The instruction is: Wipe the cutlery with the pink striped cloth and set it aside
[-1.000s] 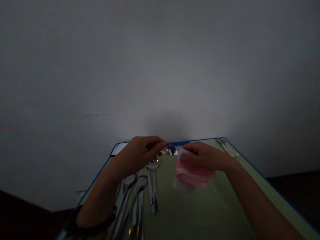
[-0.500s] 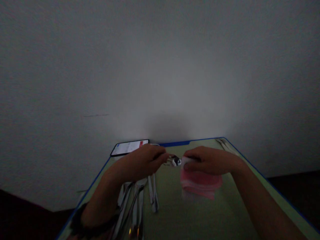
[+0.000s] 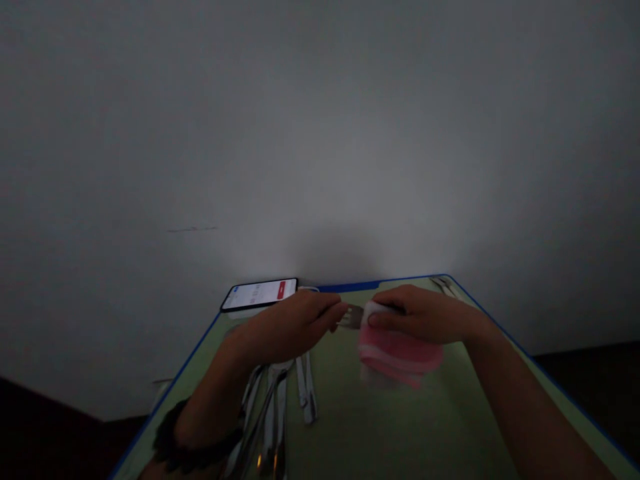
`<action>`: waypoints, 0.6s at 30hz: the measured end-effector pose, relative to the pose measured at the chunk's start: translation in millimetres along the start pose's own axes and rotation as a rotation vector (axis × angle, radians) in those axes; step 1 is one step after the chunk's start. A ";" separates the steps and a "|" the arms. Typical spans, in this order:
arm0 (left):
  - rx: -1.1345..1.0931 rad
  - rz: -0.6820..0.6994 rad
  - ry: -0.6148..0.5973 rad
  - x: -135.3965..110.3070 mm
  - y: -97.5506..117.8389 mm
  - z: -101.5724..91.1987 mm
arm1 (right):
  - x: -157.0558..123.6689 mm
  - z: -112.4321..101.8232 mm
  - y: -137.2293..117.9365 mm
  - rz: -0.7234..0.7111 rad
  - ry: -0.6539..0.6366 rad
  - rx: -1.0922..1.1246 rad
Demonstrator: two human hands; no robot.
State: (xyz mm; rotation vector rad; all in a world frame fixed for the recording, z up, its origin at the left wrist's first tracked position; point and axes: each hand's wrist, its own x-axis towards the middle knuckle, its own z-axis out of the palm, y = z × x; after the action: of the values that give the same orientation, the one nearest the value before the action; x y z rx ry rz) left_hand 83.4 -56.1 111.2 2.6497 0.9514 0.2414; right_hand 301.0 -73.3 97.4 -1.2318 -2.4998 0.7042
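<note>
Left hand (image 3: 295,327) is closed, fingertips pinching the handle of a piece of cutlery (image 3: 351,317) – fork or spoon, too dim to tell – held level above the table (image 3: 375,427). Right hand (image 3: 425,315) is closed too, thumb and fingers gripping a folded pink-and-white cloth (image 3: 400,357) wrapped over the far end of that piece; the rest of the cloth hangs below the hand, just off the tabletop. So the piece sits between both hands, mid-air, approx. over the middle of the table's far half.

Other cutlery (image 3: 305,393) lies in a loose row under and behind the left forearm, handles toward the person. A phone (image 3: 260,293) w/ lit screen lies at the far left corner, just beyond the left knuckles. More cutlery (image 3: 445,285) at the far right corner.

Risks, as I judge them: left grip is fingertips only – a hard tug w/ the cloth could pull the piece free and drop it onto the row below. If it's a fork, tines may snag the cloth. Left forearm is close over the row, so a low elbow could scatter it; the phone is near enough to get knocked.
</note>
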 end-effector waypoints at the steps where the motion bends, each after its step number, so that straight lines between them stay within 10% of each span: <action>1: 0.000 0.010 0.007 1.2 1.2 2.4 | 1.9 2.0 -0.3 -0.002 0.028 -0.015; 18: 0.027 0.006 0.223 31.6 -6.7 36.5 | 13.6 17.8 13.6 0.077 0.097 0.096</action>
State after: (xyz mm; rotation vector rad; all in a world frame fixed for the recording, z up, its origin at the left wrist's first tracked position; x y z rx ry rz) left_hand 113.1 -39.5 76.2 2.6912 1.0200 0.5389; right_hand 294.1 -60.8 75.4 -1.3014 -2.3234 0.7544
